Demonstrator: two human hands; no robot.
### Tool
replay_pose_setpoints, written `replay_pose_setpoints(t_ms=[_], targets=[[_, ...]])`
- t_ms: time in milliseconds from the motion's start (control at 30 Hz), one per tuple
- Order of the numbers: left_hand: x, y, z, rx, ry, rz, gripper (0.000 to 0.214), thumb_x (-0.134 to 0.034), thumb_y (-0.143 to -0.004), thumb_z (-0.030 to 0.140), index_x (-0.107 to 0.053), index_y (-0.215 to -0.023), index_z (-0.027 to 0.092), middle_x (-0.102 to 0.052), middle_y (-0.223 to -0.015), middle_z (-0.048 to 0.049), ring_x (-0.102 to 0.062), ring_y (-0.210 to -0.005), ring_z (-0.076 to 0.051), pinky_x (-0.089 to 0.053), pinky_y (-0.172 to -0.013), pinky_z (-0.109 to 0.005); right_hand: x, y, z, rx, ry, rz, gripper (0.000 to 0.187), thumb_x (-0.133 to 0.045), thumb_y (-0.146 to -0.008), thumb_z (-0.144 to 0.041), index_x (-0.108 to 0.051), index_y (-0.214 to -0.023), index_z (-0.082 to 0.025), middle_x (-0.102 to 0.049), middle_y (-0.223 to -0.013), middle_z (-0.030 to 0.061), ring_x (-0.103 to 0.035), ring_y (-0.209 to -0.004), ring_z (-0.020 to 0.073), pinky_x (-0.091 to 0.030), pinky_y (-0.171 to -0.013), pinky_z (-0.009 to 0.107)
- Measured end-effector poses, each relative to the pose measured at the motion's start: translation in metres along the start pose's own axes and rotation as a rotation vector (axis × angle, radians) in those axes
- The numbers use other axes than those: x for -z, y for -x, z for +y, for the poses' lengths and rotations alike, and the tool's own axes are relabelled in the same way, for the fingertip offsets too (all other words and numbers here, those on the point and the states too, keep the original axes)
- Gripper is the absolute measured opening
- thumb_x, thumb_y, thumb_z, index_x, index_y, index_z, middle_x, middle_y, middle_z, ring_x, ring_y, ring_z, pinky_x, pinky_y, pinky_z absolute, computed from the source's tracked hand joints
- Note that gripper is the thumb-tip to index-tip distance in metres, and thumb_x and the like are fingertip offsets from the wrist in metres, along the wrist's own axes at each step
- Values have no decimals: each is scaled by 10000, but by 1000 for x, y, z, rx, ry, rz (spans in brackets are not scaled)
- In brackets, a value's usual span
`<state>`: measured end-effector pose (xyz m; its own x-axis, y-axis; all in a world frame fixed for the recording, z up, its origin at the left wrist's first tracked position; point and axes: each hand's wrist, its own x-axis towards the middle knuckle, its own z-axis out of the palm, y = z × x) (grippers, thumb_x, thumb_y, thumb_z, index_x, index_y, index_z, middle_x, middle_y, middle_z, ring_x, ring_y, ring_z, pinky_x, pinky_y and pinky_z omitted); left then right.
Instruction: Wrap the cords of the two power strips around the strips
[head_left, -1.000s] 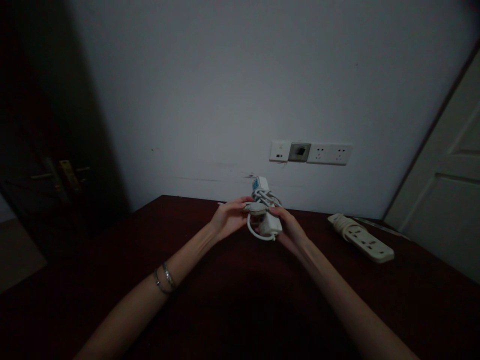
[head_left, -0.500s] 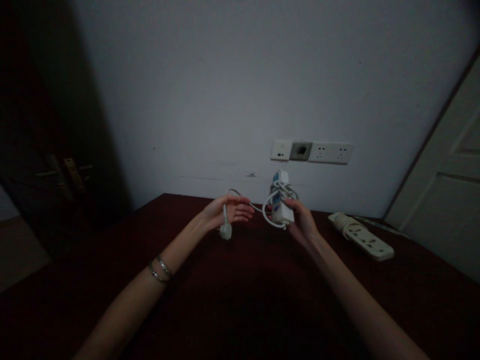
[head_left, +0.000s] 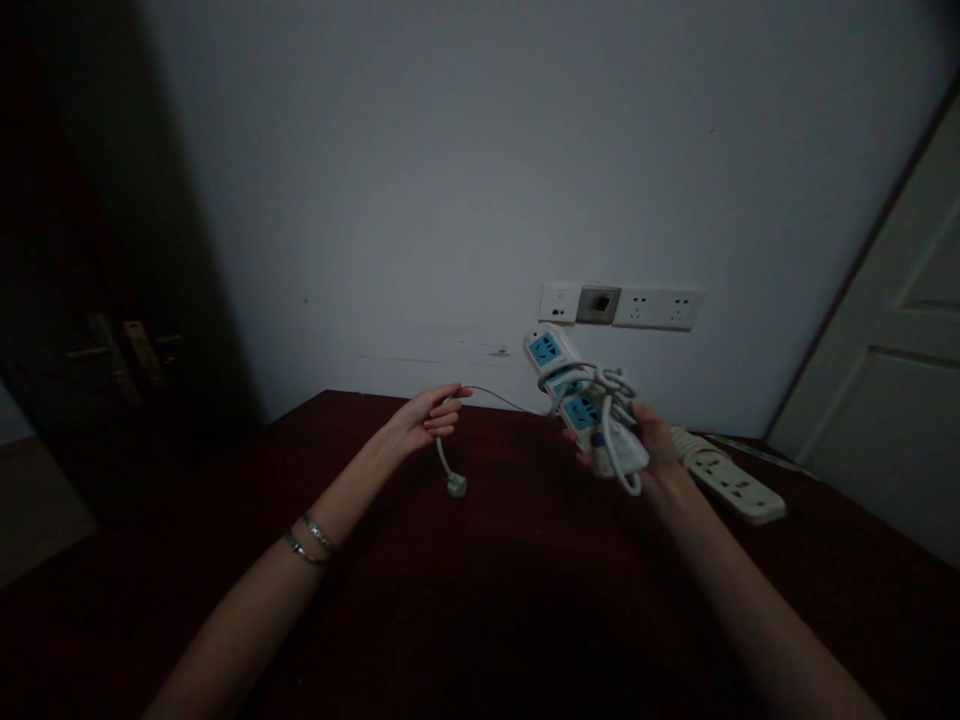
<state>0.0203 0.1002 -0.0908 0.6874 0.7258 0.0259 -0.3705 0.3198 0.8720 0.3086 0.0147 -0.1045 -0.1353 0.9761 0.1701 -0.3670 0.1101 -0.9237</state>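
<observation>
My right hand grips a white power strip with blue socket faces, held tilted above the dark red table. Loops of its white cord are still wound round the strip. My left hand is curled round a stretch of the same cord, and the plug dangles below it, just over the table. A thin length of cord runs between the two hands.
A second, cream power strip with a coiled cord lies on the table at the right. Wall sockets sit on the wall behind. A dark door with a brass handle is left, a pale door right.
The hands have drawn apart. The right hand swung the strip to the right and tipped its blue sockets into view; the left pulled cord free, and the plug now hangs lower.
</observation>
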Motion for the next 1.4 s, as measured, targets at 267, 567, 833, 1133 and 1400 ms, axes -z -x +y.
replay_pose_setpoints(t_ms=[267, 567, 833, 1133, 1400], targets=[[-23, 16, 12, -155, 59, -16, 247, -388, -924, 178, -593, -927, 40, -285, -412, 84, -178, -298, -33, -144, -292, -156, 6, -1, 6, -90, 72, -438, 628, -709, -580, -397, -523, -1127, -150, -689, -841, 119, -640, -593, 191, -525, -500, 293], [-46, 32, 22, -326, -17, 55, 274, -373, -920, 176, -614, -864, 57, -281, -440, 71, -205, -325, -42, -170, -316, -160, 24, 6, 2, -350, 146, -741, 1054, -809, -467, -162, -317, -1398, -190, -614, -1108, 106, -633, -813, 177, -529, -614, 238], [-66, 56, 37, -513, -45, 102, 354, -314, -945, 190, -633, -848, 69, -290, -440, 62, -223, -321, -41, -200, -334, -179, 19, 1, 11, -474, 366, -592, 1189, -799, -489, -129, -122, -1449, -310, -583, -1140, 89, -628, -764, 165, -519, -526, 230], [-68, 57, 34, -605, -44, 128, 387, -296, -940, 170, -623, -747, 95, -279, -386, 57, -226, -302, -50, -204, -340, -191, 8, -2, -8, -259, 790, -466, 677, -749, -622, -268, -516, -1248, -158, -650, -1054, 74, -609, -857, 186, -486, -745, 306], [-66, 65, 43, -709, 3, 148, 431, -241, -942, 174, -571, -671, 115, -242, -359, 58, -199, -297, -59, -202, -345, -198, 35, -11, -18, -123, 666, 156, 324, -720, -642, -300, -659, -925, -153, -689, -779, 51, -621, -662, 181, -505, -611, 277]])
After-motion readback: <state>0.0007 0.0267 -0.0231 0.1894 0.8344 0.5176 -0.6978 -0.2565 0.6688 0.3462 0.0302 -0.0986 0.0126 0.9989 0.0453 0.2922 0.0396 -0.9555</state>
